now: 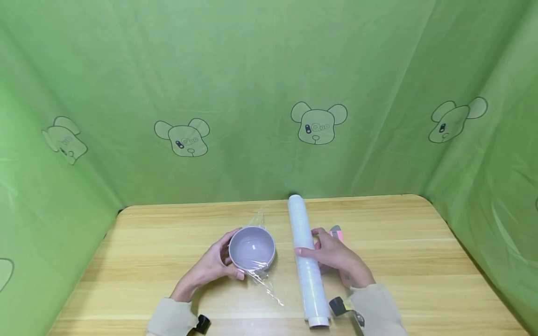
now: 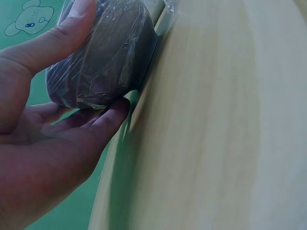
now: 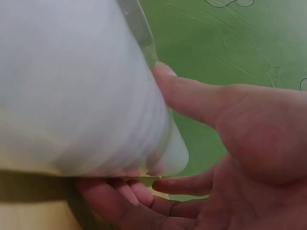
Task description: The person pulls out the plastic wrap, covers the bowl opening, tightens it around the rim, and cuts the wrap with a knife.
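My left hand (image 1: 211,263) holds a small grey-purple bowl (image 1: 252,247) from its left side, thumb near the front and fingers round the back. Clear cling film (image 1: 265,285) clings to the bowl and trails off its edges. In the left wrist view, wrinkled film covers the outer side of the bowl (image 2: 112,52). To the right, a long white cling film roll (image 1: 300,224) is gripped by my right hand (image 1: 338,255). The right wrist view shows the thumb on one side of the roll (image 3: 81,91) and the fingers curled beneath it.
A pink and grey utility knife (image 1: 337,232) lies on the wooden table (image 1: 420,270), partly hidden by my right hand. Green cloth (image 1: 252,168) with bear drawings encloses the table's back and sides. Black straps (image 1: 203,324) show near both wrists.
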### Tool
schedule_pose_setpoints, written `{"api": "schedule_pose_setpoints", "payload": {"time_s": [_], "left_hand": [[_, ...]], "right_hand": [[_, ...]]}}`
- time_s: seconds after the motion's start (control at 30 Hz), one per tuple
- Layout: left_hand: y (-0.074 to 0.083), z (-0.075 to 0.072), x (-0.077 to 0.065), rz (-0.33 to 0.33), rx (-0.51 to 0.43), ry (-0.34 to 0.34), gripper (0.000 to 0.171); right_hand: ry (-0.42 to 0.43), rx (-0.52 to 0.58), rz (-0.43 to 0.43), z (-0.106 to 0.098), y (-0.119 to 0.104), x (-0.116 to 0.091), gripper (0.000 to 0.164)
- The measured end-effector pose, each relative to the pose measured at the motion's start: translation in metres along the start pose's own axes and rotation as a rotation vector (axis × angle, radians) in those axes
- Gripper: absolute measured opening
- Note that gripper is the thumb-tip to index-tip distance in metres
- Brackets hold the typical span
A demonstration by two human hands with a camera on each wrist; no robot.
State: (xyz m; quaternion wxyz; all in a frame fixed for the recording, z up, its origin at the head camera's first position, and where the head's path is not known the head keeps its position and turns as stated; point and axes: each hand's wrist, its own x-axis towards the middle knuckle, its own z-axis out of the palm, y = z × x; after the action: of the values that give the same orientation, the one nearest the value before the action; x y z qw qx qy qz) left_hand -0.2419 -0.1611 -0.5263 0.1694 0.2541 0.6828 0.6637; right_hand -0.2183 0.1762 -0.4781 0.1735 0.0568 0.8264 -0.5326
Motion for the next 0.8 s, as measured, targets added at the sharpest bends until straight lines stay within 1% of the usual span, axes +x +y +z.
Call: {"api": "schedule_pose_setpoints", "payload": {"time_s": [0.03,0.1,0.2,0.27,0.33,0.4,0.47,0.57,0.7,0.8], "left_hand": [[0.0,0.0,0.0,-0.003,-0.002,-0.001,0.118],[0.0,-0.001,0.0,-0.009,-0.002,-0.003,0.118],[0.001,-0.001,0.0,-0.018,0.004,-0.003,0.119],[0.001,-0.001,0.0,-0.025,0.009,-0.002,0.119],[0.002,-0.001,0.0,-0.031,0.007,-0.001,0.119],[0.003,-0.001,0.001,-0.035,0.005,0.001,0.119],[0.003,-0.001,0.001,-0.04,0.0,0.0,0.119],[0.003,-0.001,0.0,-0.043,-0.004,0.001,0.119],[0.003,0.0,0.0,-0.04,-0.007,0.001,0.118],[0.003,0.0,0.0,-0.036,-0.006,0.0,0.118]], "right_hand": [[-0.003,-0.001,-0.008,-0.001,-0.001,0.0,0.095],[-0.009,-0.038,-0.048,-0.007,-0.002,-0.002,0.088],[-0.007,-0.119,-0.15,-0.023,-0.005,-0.005,0.068],[0.023,-0.175,-0.207,-0.035,-0.005,-0.008,0.052],[0.067,-0.21,-0.228,-0.046,-0.004,-0.01,0.042],[0.116,-0.247,-0.211,-0.057,-0.001,-0.011,0.038],[0.142,-0.283,-0.174,-0.064,0.003,-0.012,0.039],[0.144,-0.334,-0.117,-0.069,0.008,-0.01,0.047],[0.138,-0.366,-0.069,-0.068,0.015,-0.006,0.058],[0.157,-0.391,-0.048,-0.063,0.019,-0.003,0.068]]}}
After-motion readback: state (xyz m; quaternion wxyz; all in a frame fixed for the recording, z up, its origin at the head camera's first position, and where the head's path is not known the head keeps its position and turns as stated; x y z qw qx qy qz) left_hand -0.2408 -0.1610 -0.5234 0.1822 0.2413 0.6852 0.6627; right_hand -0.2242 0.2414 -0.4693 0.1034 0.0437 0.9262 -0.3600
